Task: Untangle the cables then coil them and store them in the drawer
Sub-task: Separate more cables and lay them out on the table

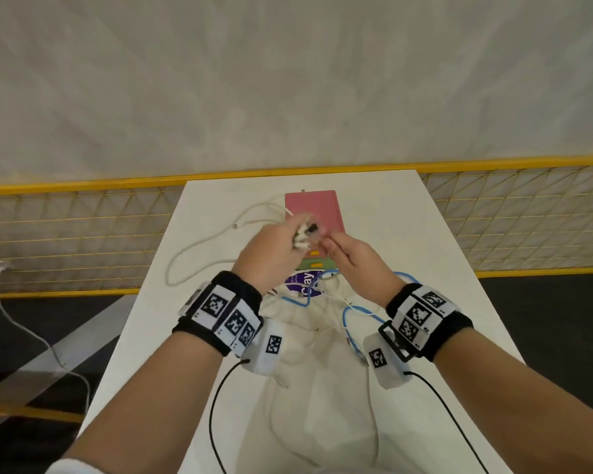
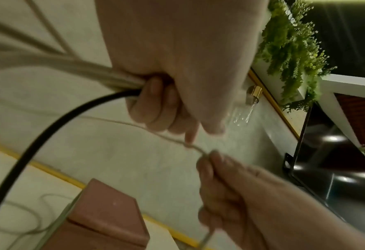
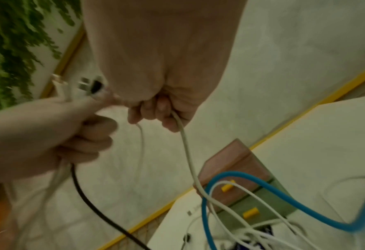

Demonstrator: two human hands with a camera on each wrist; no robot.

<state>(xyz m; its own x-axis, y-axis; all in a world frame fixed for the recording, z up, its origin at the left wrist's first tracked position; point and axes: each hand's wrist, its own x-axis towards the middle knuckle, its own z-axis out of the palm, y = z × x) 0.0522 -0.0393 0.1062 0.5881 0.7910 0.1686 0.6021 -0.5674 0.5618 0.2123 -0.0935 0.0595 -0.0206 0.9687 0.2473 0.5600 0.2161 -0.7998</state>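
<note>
Above the table my left hand (image 1: 281,244) grips a bundle of white cable ends and one black cable (image 2: 55,128), with the plugs (image 3: 87,86) sticking out of my fist. Close beside it my right hand (image 1: 332,248) pinches a single white cable (image 3: 185,145) that runs down into the tangle. A blue cable (image 1: 356,311) and more white cables (image 3: 252,211) lie tangled on the table under my wrists. Behind my hands stands the small drawer unit with a pink top (image 1: 314,208) and a green drawer (image 3: 271,201) with yellow handles.
A white cloth bag (image 1: 305,354) with a purple label lies on the white table (image 1: 442,268) under the tangle. Loose white cable loops (image 1: 199,244) trail over the table's left side. A yellow mesh railing (image 1: 83,230) runs behind the table. Another white cable (image 1: 21,323) lies on the floor at left.
</note>
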